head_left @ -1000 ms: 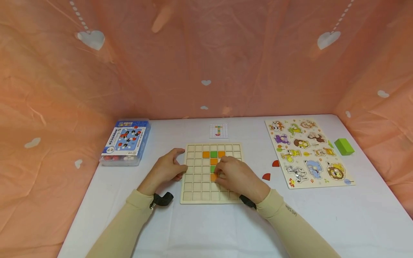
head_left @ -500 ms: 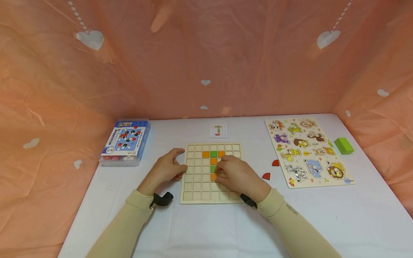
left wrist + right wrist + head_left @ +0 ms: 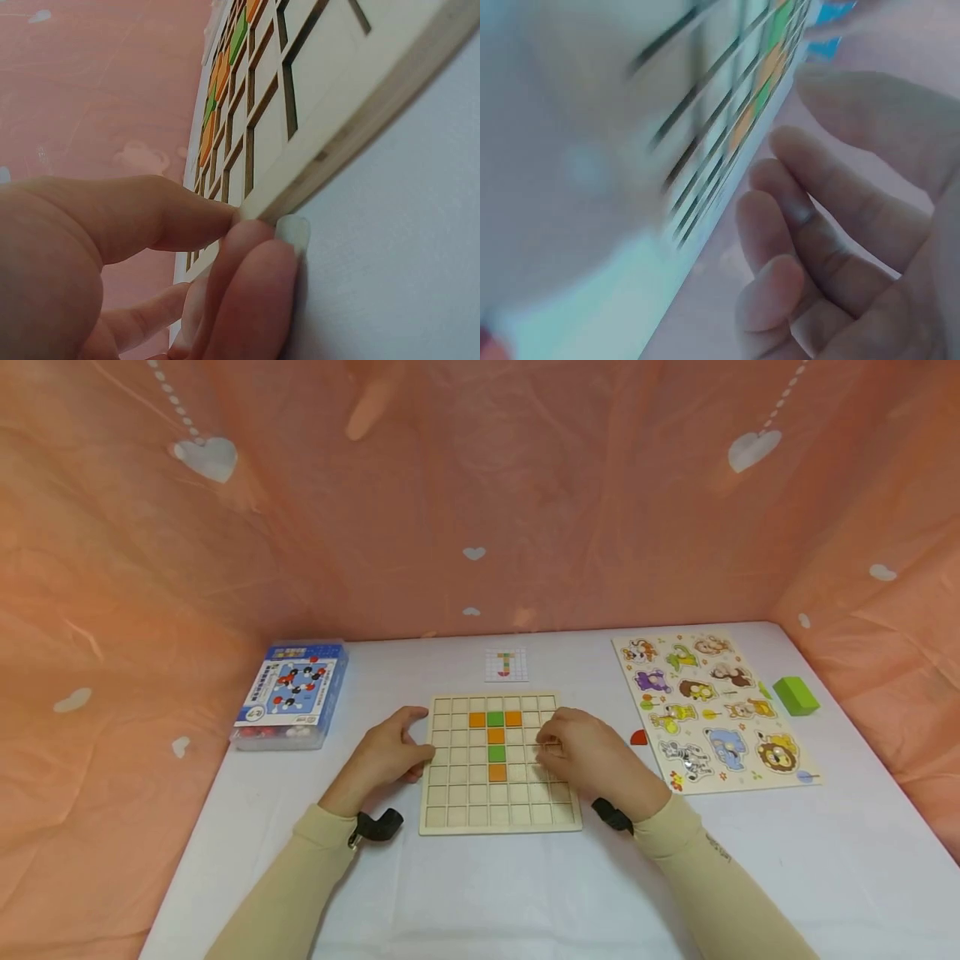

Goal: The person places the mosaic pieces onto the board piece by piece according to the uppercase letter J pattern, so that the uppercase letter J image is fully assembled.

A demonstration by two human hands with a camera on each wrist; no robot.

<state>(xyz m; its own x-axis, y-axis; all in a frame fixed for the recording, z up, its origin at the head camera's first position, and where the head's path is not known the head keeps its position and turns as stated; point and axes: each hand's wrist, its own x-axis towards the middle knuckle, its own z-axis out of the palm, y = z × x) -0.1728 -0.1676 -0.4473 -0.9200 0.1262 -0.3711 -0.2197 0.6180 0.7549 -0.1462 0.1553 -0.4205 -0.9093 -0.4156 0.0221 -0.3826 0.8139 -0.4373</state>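
Observation:
A square wooden grid board lies on the table, with orange and green square tiles set in a T shape in its cells. My left hand holds the board's left edge, thumb on the rim and curled fingertips against its side in the left wrist view. My right hand is over the board's right columns, fingers loosely bent. In the right wrist view its thumb and fingers stand apart with nothing between them. A red quarter-circle piece lies right of that hand.
A small card with a coloured J pattern lies behind the board. At the right are an animal puzzle board and a green block. A clear box of molecule model parts stands at the left.
My right hand has left the orange tile at the column's bottom and moved right, uncovering the tiles. It now hides one of the red pieces. My left hand stays at the board's edge.

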